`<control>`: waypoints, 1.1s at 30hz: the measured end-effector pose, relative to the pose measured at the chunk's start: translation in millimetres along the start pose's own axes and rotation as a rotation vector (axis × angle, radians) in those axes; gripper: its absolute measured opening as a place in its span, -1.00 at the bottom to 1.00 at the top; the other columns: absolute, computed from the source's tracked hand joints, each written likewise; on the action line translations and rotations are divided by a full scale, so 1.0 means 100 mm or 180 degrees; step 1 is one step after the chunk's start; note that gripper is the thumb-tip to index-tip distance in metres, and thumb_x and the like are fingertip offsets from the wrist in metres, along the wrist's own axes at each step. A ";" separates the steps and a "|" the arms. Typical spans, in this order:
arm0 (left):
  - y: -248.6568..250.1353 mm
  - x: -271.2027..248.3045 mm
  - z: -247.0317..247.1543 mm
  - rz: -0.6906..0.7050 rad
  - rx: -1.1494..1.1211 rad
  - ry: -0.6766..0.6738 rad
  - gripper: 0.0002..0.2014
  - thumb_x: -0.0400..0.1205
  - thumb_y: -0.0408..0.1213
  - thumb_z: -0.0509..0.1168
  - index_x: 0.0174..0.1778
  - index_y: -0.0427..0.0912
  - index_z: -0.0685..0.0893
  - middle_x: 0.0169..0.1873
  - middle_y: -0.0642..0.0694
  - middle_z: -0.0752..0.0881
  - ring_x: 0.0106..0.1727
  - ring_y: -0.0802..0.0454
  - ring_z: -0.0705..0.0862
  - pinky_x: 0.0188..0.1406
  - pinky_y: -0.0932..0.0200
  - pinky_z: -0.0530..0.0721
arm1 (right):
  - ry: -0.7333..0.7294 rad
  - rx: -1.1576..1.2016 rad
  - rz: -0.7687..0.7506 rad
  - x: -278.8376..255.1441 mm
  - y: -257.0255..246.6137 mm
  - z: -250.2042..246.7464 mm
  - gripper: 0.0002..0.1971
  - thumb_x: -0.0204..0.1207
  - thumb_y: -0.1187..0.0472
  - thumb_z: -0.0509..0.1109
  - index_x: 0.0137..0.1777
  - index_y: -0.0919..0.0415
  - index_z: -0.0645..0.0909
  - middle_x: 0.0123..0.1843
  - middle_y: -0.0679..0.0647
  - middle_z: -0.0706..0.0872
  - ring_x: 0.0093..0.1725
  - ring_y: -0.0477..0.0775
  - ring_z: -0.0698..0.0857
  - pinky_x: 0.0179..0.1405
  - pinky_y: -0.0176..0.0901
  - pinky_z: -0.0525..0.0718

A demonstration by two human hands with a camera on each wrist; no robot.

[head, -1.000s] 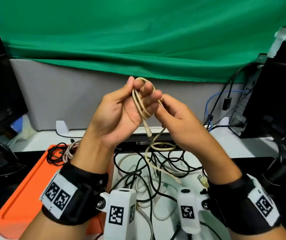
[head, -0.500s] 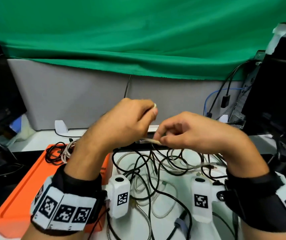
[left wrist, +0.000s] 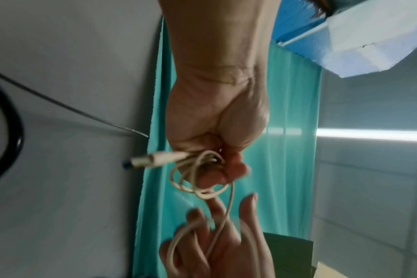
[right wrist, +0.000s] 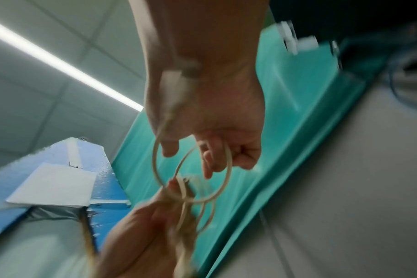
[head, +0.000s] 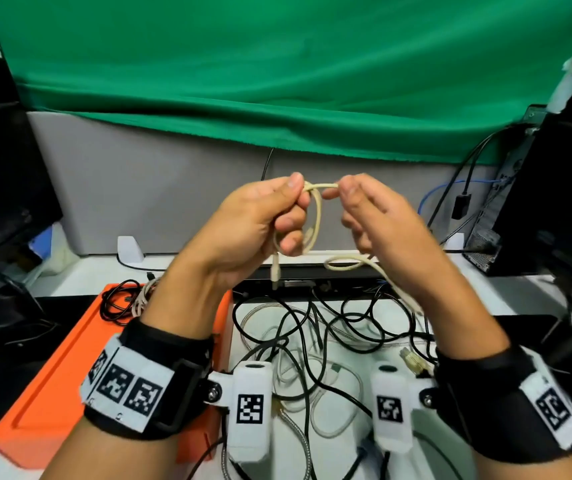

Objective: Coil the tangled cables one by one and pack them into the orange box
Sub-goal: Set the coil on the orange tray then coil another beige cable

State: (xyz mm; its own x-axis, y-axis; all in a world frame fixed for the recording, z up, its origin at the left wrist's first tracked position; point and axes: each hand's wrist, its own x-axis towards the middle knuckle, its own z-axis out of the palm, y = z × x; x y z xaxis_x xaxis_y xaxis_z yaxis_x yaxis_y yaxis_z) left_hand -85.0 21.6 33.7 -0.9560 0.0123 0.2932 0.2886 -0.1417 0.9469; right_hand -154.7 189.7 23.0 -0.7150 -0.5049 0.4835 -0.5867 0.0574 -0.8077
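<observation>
Both hands are holding up the beige cable (head: 315, 216) above the orange box (head: 56, 375). The left hand (head: 257, 220) is gripping its loops. The right hand (head: 371, 216) is pinching its top.

Orange box (head: 52, 386) lies left of the tangled cables (head: 315, 327).

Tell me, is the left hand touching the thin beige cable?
Touching. In the head view the left hand grips the thin beige cable, its loops around the fingers; the left wrist view shows this too.
</observation>
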 end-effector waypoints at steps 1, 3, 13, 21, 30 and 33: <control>-0.01 0.01 0.03 -0.0060 -0.0218 0.0002 -0.70 0.83 -0.14 0.06 -0.18 -0.18 0.49 -0.60 0.04 0.39 -0.64 0.13 0.42 -0.48 0.22 0.41 | -0.0030 0.0141 0.0032 0.01 0.02 0.08 -0.51 0.66 -0.33 0.24 0.09 0.09 0.71 -0.16 0.12 0.78 -0.19 0.01 0.69 -0.08 -0.09 0.68; -0.02 0.03 0.06 -0.0167 -0.0639 -0.0119 -0.71 0.80 -0.11 0.06 -0.20 -0.14 0.45 -0.60 0.05 0.41 -0.63 0.12 0.45 -0.47 0.22 0.45 | 0.0095 0.0398 0.0103 0.01 0.00 0.20 -0.54 0.76 -0.22 0.16 0.13 0.12 0.73 -0.04 0.38 0.76 -0.25 -0.06 0.70 -0.22 -0.29 0.67; 0.00 0.04 0.13 0.0175 -0.0014 0.0307 -0.64 0.77 -0.06 0.23 -0.19 -0.28 0.51 -0.56 0.00 0.40 -0.61 0.15 0.40 -0.52 0.27 0.43 | -0.0735 0.1688 0.0469 -0.07 -0.13 0.13 -0.82 0.61 0.04 0.34 -0.08 0.15 0.62 -0.37 -0.05 0.71 -0.55 -0.20 0.50 -0.47 -0.23 0.42; 0.19 -0.10 0.09 0.0408 0.0842 0.0457 -0.63 0.84 -0.13 0.12 -0.28 -0.17 0.51 -0.61 0.10 0.37 -0.60 0.18 0.26 -0.61 0.36 0.30 | -0.0870 0.1419 0.0152 -0.05 -0.01 0.16 -0.71 0.67 0.24 0.36 0.35 0.26 0.49 0.01 0.13 0.72 -0.32 0.02 0.64 -0.23 -0.08 0.64; 0.15 -0.05 -0.17 0.0696 0.2306 0.1524 -0.53 0.80 0.00 0.20 -0.32 -0.27 0.52 -0.64 0.13 0.40 -0.58 0.18 0.32 -0.51 0.14 0.31 | 0.0538 -0.0166 0.0389 -0.01 -0.12 -0.21 -0.79 0.73 0.03 0.31 0.24 -0.03 0.72 0.18 -0.11 0.83 0.26 -0.13 0.74 0.51 0.00 0.56; 0.07 0.00 -0.05 0.0777 0.2409 0.1451 -0.54 0.78 0.01 0.22 -0.40 -0.15 0.47 -0.62 0.10 0.41 -0.55 0.12 0.35 -0.46 0.09 0.32 | 0.0426 -0.0716 0.0154 -0.18 -0.40 0.12 -0.54 0.73 -0.14 0.26 0.57 -0.04 0.53 0.45 -0.12 0.68 0.41 -0.18 0.62 0.48 -0.16 0.51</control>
State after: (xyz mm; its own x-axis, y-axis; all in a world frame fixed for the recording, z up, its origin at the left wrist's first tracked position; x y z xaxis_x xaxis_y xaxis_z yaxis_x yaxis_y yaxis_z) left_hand -83.4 16.0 39.5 -0.7458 -0.3474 0.5684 0.2895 0.5994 0.7462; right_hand -113.9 186.2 42.7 -0.7794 -0.3793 0.4986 -0.6097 0.2762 -0.7430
